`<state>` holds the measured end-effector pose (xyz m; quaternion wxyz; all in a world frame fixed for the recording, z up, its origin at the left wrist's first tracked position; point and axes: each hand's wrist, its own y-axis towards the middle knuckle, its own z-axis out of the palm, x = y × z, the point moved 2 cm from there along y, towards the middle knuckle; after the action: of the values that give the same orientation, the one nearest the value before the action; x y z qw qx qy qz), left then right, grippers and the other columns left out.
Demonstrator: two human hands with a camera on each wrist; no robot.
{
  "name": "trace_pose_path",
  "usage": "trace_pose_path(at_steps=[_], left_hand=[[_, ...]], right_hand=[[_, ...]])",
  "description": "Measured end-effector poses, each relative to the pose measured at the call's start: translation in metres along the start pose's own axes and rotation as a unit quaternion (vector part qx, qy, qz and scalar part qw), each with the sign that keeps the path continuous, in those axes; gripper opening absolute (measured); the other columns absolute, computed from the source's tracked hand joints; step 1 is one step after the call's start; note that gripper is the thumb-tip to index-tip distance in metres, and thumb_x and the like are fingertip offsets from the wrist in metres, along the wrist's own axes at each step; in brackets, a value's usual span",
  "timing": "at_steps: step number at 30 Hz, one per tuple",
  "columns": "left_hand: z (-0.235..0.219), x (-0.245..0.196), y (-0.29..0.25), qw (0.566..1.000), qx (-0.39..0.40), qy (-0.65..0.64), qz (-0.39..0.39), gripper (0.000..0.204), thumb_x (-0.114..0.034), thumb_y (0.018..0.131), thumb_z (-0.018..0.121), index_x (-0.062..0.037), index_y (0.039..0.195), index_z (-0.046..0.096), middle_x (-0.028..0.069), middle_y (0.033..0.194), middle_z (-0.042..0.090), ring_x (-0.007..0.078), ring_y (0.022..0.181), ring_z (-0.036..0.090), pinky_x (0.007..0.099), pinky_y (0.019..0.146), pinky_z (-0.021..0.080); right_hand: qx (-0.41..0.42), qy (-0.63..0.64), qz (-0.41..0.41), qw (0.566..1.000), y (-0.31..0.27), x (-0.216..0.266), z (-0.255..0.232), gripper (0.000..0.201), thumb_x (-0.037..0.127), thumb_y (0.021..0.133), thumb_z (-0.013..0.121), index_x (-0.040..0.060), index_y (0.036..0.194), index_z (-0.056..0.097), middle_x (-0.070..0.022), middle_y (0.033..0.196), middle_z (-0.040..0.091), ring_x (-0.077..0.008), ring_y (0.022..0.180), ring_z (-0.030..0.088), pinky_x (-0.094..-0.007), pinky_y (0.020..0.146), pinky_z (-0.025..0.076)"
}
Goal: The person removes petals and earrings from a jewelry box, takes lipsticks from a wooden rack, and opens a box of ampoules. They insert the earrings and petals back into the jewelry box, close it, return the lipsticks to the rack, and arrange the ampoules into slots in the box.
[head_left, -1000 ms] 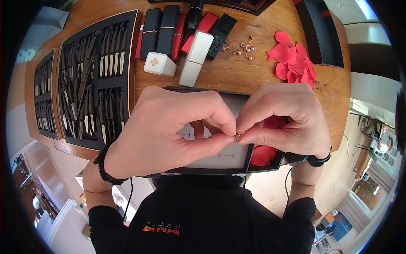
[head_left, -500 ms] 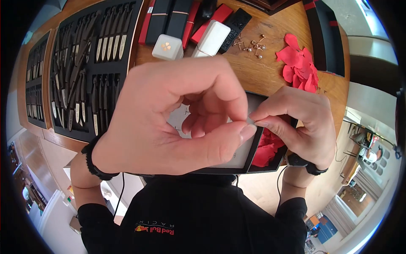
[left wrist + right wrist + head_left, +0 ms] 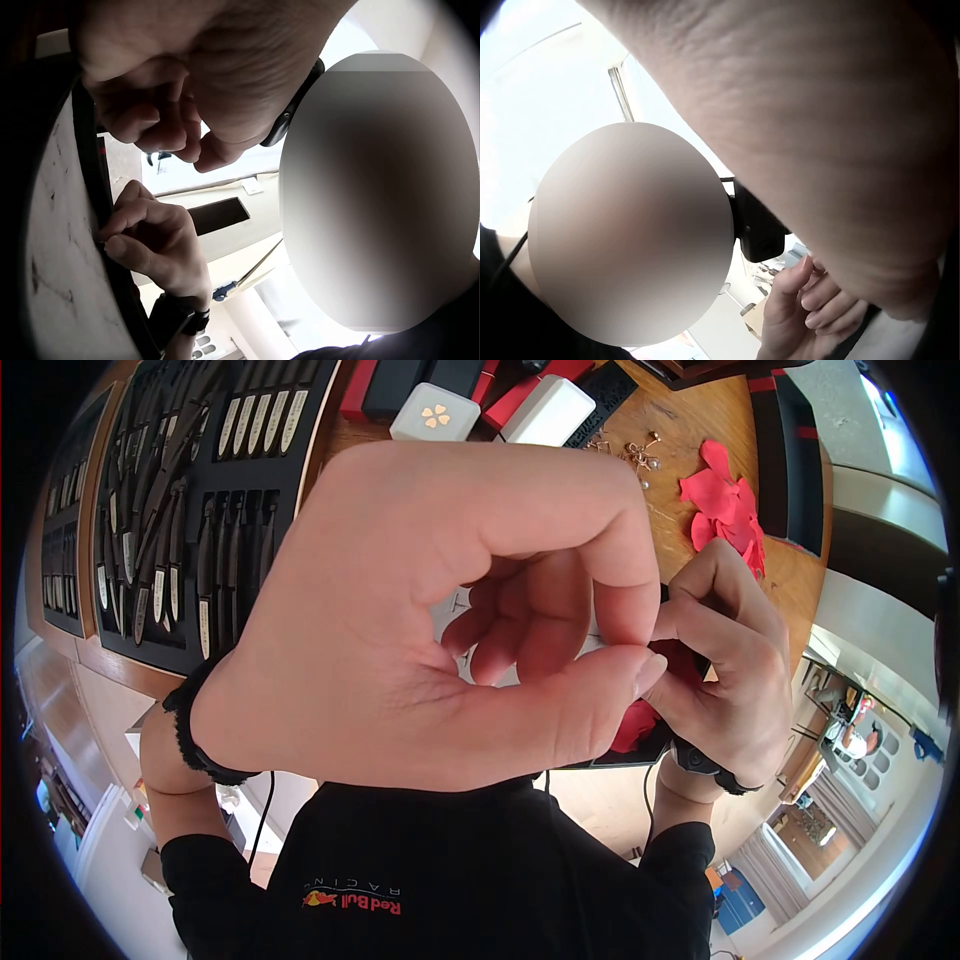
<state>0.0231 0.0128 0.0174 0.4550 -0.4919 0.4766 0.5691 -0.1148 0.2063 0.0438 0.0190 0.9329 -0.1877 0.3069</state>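
My left hand (image 3: 400, 610), raised close to the head camera, pinches with thumb and forefinger tips; what lies between them is hidden. Lower to the right, my right hand (image 3: 735, 670) has thumb and forefinger together on a tiny piece, hidden in the head view. In the left wrist view that right hand (image 3: 154, 240) is at the edge of a dark box with a pale panel (image 3: 56, 247) bearing small marks. Red petals (image 3: 635, 727) show in the box's right compartment. I cannot tell what either tiny piece is.
Several small pearl-tipped metal pieces (image 3: 642, 457) lie on the wooden table beside a heap of red petals (image 3: 722, 500). White boxes (image 3: 548, 410) stand behind my left hand. Trays of dark-handled tools (image 3: 205, 510) fill the left, and a long black box (image 3: 785, 470) is far right.
First both hands met over a small metallic piece. My left hand has since risen toward the head camera and shifted right; the fingertips have parted, the right hand staying low by the box.
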Motion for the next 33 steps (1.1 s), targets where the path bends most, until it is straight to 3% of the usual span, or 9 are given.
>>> trace_pose_path(at_steps=[1, 10, 13, 16, 22, 28, 33], left_hand=[[0.001, 0.004, -0.002, 0.999, -0.032, -0.040, -0.006, 0.018, 0.004, 0.082, 0.079, -0.0016, 0.092, 0.066, 0.0017, 0.082, 0.068, 0.0024, 0.065, 0.054, 0.0187, 0.055, 0.038], [0.000, 0.002, -0.002, 0.999, -0.040, -0.018, -0.008, 0.019, 0.006, 0.079, 0.078, -0.0019, 0.092, 0.065, 0.0014, 0.080, 0.067, 0.0025, 0.062, 0.052, 0.0184, 0.055, 0.038], [0.000, 0.008, 0.001, 0.998, -0.039, -0.028, 0.033, 0.019, 0.006, 0.080, 0.077, -0.0016, 0.092, 0.065, 0.0011, 0.080, 0.066, 0.0023, 0.062, 0.052, 0.0184, 0.055, 0.038], [0.002, 0.008, -0.004, 0.999, -0.038, 0.011, 0.035, 0.019, 0.006, 0.080, 0.077, -0.0013, 0.093, 0.065, 0.0008, 0.080, 0.066, 0.0022, 0.063, 0.053, 0.0185, 0.055, 0.037], [0.002, 0.004, -0.001, 0.999, -0.025, -0.029, 0.023, 0.017, 0.004, 0.083, 0.077, -0.0013, 0.093, 0.065, -0.0002, 0.079, 0.064, 0.0016, 0.064, 0.053, 0.0185, 0.056, 0.037], [0.000, 0.003, 0.004, 0.996, -0.007, -0.070, -0.051, 0.015, 0.001, 0.085, 0.078, -0.0035, 0.091, 0.065, -0.0015, 0.079, 0.063, 0.0012, 0.065, 0.052, 0.0187, 0.057, 0.037], [0.006, 0.004, 0.000, 0.998, -0.040, -0.056, -0.012, 0.014, 0.000, 0.085, 0.078, -0.0034, 0.091, 0.065, -0.0024, 0.079, 0.062, 0.0009, 0.064, 0.051, 0.0187, 0.056, 0.036]], right_hand=[[0.000, 0.000, 0.002, 1.000, 0.001, 0.001, 0.000, 0.041, 0.034, 0.076, 0.094, -0.0003, 0.088, 0.075, -0.0044, 0.087, 0.046, -0.0181, 0.072, 0.049, -0.0312, 0.062, 0.036], [-0.028, -0.018, -0.004, 0.999, 0.004, -0.001, 0.003, 0.039, 0.025, 0.068, 0.095, -0.0006, 0.086, 0.071, -0.0048, 0.084, 0.050, -0.0191, 0.072, 0.054, -0.0315, 0.062, 0.040], [-0.028, -0.020, 0.004, 0.999, 0.005, -0.001, 0.003, 0.040, 0.026, 0.069, 0.095, -0.0008, 0.087, 0.071, -0.0055, 0.084, 0.051, -0.0202, 0.072, 0.055, -0.0320, 0.063, 0.042], [-0.025, -0.008, 0.007, 1.000, 0.007, -0.001, 0.001, 0.039, 0.026, 0.071, 0.094, -0.0009, 0.088, 0.071, -0.0054, 0.083, 0.052, -0.0202, 0.073, 0.056, -0.0321, 0.063, 0.044], [0.009, -0.003, -0.006, 1.000, 0.005, 0.003, -0.006, 0.028, 0.017, 0.077, 0.090, 0.0006, 0.090, 0.071, -0.0063, 0.087, 0.057, -0.0206, 0.073, 0.058, -0.0320, 0.062, 0.046], [-0.005, -0.096, -0.067, 0.993, 0.003, 0.021, -0.005, 0.030, 0.004, 0.066, 0.087, -0.0001, 0.090, 0.070, -0.0081, 0.089, 0.060, -0.0247, 0.075, 0.062, -0.0343, 0.063, 0.049], [-0.002, -0.207, -0.111, 0.972, 0.005, 0.036, -0.004, 0.026, 0.002, 0.066, 0.083, -0.0006, 0.084, 0.064, -0.0081, 0.085, 0.057, -0.0278, 0.073, 0.060, -0.0393, 0.060, 0.048]])
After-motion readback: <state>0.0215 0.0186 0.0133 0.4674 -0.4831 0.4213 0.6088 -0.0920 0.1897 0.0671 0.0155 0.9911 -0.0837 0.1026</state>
